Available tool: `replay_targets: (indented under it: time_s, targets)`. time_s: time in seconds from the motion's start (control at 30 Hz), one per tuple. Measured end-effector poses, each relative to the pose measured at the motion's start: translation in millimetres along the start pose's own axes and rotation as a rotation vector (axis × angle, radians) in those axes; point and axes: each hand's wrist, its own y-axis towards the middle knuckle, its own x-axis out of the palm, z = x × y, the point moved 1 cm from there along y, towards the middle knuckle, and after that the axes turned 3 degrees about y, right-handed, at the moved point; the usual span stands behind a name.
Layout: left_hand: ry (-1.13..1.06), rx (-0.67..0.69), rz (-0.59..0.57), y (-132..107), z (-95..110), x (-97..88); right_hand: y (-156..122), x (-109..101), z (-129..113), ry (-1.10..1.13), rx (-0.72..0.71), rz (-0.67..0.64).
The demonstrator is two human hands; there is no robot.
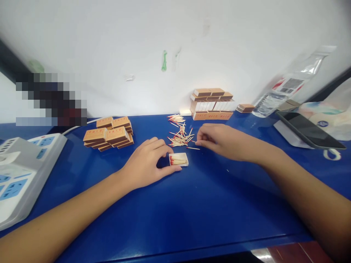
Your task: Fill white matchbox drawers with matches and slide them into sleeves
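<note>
On the blue table (pixel 175 215), left hand (pixel 148 160) pinches the tray (pixel 183 156) by its sides, right hand (pixel 215 139) curls beside loose matches (pixel 181 138), grip unclear; a left-hand slip could tip the tray.

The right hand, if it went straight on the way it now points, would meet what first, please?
The right hand would most likely meet the loose matches, just to its left; whether it already touches the nearest one is unclear.
</note>
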Motion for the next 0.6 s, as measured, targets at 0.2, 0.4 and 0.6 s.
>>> replay_targets:
  time_s: [0.2,0.4,0.6]
  targets:
    - [-0.005,-0.004,0.011,-0.3,0.3,0.0,2.5,11.4,-15.0,0.063,-0.014,-0.032]
    - [-0.006,-0.004,0.010,-0.4,-0.2,0.2,2.6,14.6,-14.9,0.061,0.024,-0.068]
    - [-0.007,-0.001,0.007,-0.4,-0.3,0.2,-1.4,14.4,-34.3,0.095,-0.033,-0.018]
